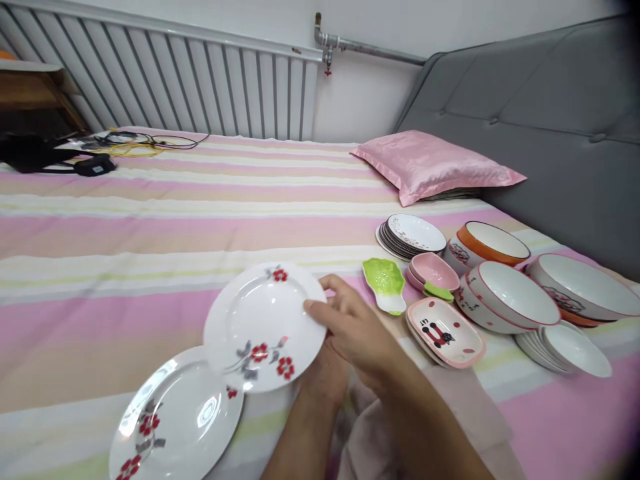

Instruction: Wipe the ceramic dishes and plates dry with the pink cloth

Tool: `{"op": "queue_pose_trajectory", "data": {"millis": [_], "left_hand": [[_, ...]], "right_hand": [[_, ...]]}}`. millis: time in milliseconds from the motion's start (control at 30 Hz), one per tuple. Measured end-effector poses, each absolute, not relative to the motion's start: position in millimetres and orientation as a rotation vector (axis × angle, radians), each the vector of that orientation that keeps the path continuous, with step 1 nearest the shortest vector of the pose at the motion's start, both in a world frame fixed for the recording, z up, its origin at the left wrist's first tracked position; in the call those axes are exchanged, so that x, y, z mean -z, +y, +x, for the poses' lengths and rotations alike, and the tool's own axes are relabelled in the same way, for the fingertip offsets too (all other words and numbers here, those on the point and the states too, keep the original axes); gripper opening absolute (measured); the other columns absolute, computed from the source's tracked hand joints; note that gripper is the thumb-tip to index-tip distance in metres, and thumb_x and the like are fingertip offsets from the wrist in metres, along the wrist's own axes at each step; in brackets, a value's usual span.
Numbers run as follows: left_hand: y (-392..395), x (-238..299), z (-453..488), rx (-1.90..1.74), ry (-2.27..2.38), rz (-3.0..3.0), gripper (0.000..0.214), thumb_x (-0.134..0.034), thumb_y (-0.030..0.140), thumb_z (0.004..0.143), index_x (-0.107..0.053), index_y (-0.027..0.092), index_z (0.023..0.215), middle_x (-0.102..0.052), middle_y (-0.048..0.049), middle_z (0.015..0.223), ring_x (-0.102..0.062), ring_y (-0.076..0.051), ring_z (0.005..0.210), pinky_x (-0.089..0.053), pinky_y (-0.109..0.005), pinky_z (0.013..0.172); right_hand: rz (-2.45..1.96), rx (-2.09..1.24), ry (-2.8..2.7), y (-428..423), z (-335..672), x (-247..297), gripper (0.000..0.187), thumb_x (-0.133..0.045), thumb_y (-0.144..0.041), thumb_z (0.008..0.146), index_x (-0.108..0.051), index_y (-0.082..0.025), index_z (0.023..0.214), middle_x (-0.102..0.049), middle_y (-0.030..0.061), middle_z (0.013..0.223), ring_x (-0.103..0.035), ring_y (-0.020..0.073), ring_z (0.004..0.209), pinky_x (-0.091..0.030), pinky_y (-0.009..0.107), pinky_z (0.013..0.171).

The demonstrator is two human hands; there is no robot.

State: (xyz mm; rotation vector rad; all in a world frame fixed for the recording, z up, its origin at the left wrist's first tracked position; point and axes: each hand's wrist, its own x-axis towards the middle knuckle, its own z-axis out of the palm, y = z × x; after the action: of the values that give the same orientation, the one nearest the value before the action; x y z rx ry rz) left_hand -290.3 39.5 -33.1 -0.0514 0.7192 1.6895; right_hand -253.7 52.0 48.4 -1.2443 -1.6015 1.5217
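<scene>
A white plate (260, 313) with red flowers and grey leaves is tilted in my right hand (353, 327), whose thumb presses on its right rim. My left hand (327, 370) is below and partly behind my right hand, close to the plate's lower right edge. The fingers of my left hand are hidden, so its grip cannot be made out. A second white plate (185, 427) of the same flower pattern lies on the bed at lower left, its upper right edge overlapped in view by the held plate.
On the striped bedsheet (150, 287), to the right, are stacked small plates (417, 232), a green leaf-shaped dish (385, 280), pink dishes (435, 270), cat-patterned dishes (445, 333) and several bowls (520, 293). A pink pillow (430, 160) lies by the grey headboard (540, 100); cables (140, 143) lie far left.
</scene>
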Motion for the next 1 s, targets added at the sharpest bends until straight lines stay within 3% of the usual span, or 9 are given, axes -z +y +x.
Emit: {"op": "queue_pose_trajectory", "data": {"millis": [167,300,433,533,633,733,867,1000], "left_hand": [[36,14,-307,-1.693,0.353,-0.126,0.041,-0.047,0.046,0.079,-0.059,0.025,0.111,-0.065,-0.0079,0.108,-0.054,-0.029,0.107,-0.043,-0.045,0.088],[34,15,-311,-1.560,0.424,-0.291,0.058,-0.047,0.062,0.072,-0.063,0.019,0.107,-0.068,-0.0131,0.100,-0.058,-0.033,0.098,-0.043,-0.051,0.085],[32,18,-311,-1.573,0.445,-0.343,0.053,-0.053,0.058,0.070,-0.065,0.017,0.102,-0.069,-0.0124,0.093,-0.062,-0.031,0.090,-0.045,-0.049,0.084],[33,18,-310,-1.606,0.465,-0.363,0.049,-0.055,0.055,0.070,-0.066,0.018,0.101,-0.070,-0.0112,0.092,-0.062,-0.031,0.089,-0.045,-0.048,0.084],[34,17,-310,-1.628,0.498,-0.365,0.048,-0.054,0.055,0.071,-0.067,0.018,0.098,-0.070,-0.0115,0.092,-0.063,-0.031,0.088,-0.045,-0.049,0.084],[36,19,-309,-1.660,0.515,-0.361,0.047,-0.053,0.055,0.072,-0.067,0.018,0.096,-0.071,-0.0107,0.089,-0.063,-0.029,0.086,-0.044,-0.049,0.085],[38,23,-310,-1.665,0.498,-0.314,0.047,-0.056,0.053,0.070,-0.067,0.017,0.098,-0.070,-0.0112,0.090,-0.062,-0.031,0.089,-0.043,-0.051,0.086],[38,26,-307,-1.650,0.458,-0.295,0.045,-0.058,0.051,0.070,-0.067,0.018,0.099,-0.071,-0.0108,0.088,-0.062,-0.031,0.092,-0.041,-0.051,0.088]], "right_hand": [[-1.150,-1.538,-1.383,66,-215,-41,0.020,-0.052,-0.033,0.078,-0.044,-0.021,0.092,-0.060,-0.0019,0.070,-0.061,0.0145,0.068,-0.048,0.025,0.060],[-1.276,-1.449,-1.536,62,-195,-12,0.022,-0.052,-0.037,0.079,-0.045,-0.020,0.091,-0.058,-0.0006,0.071,-0.059,0.0155,0.065,-0.048,0.026,0.055],[-1.441,-1.233,-1.779,51,-160,-15,0.023,-0.049,-0.040,0.082,-0.049,-0.021,0.095,-0.062,0.0040,0.084,-0.061,0.0176,0.074,-0.049,0.030,0.064],[-1.480,-1.044,-2.180,36,-129,-33,0.025,-0.061,-0.027,0.071,-0.054,-0.026,0.095,-0.062,0.0028,0.090,-0.059,0.0188,0.077,-0.048,0.030,0.067],[-1.239,-1.139,-2.462,17,-120,-43,0.054,-0.060,-0.007,0.061,-0.054,-0.035,0.107,-0.060,-0.0003,0.105,-0.057,0.0179,0.091,-0.047,0.026,0.078],[-1.172,-1.086,-2.611,8,-136,-41,0.061,-0.056,0.001,0.057,-0.057,-0.033,0.107,-0.058,-0.0005,0.112,-0.053,0.0192,0.103,-0.043,0.027,0.087],[-1.347,-1.026,-2.723,14,-154,-40,0.032,-0.052,-0.005,0.067,-0.066,-0.026,0.086,-0.065,0.0010,0.087,-0.057,0.0192,0.085,-0.043,0.030,0.075],[-1.098,-1.246,-2.654,21,-142,-58,0.019,-0.055,-0.012,0.075,-0.065,-0.023,0.087,-0.065,-0.0017,0.085,-0.056,0.0138,0.082,-0.040,0.024,0.074]]}}
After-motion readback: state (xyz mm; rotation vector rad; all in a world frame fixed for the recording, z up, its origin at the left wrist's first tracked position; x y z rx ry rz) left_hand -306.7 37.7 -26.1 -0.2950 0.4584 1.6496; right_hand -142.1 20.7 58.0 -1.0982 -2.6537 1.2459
